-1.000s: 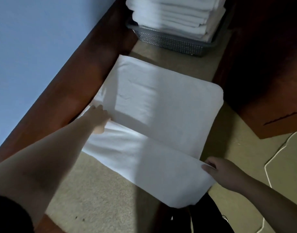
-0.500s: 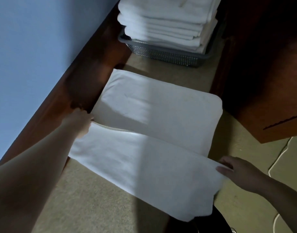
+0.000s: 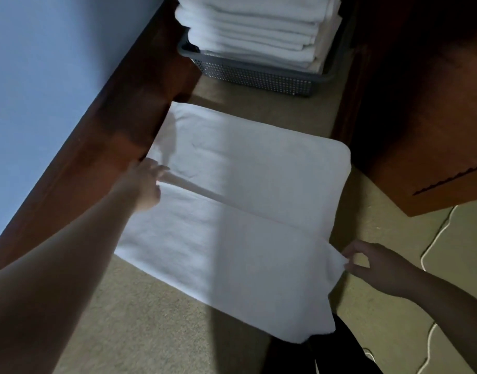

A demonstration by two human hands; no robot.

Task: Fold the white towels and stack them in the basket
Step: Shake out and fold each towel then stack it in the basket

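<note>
A white towel (image 3: 248,184) lies spread on the beige carpet, with its near part doubled over the far part along a diagonal edge. My left hand (image 3: 144,184) grips the left end of that edge, near the wooden board. My right hand (image 3: 372,265) pinches the towel's right end between thumb and fingers, low on the right. At the far end stands a grey perforated basket (image 3: 259,76) holding a tall stack of folded white towels (image 3: 253,31).
A long reddish wooden board (image 3: 97,147) runs along the left under a blue wall. A brown wooden cabinet (image 3: 426,117) stands on the right. A white cord (image 3: 434,244) snakes over the carpet at right. Something dark (image 3: 340,352) lies under the towel's near corner.
Both hands drew the near layer's edge outward and smoothed it. My left hand shifted left, then slightly right; my right hand moved right and now pinches the corner.
</note>
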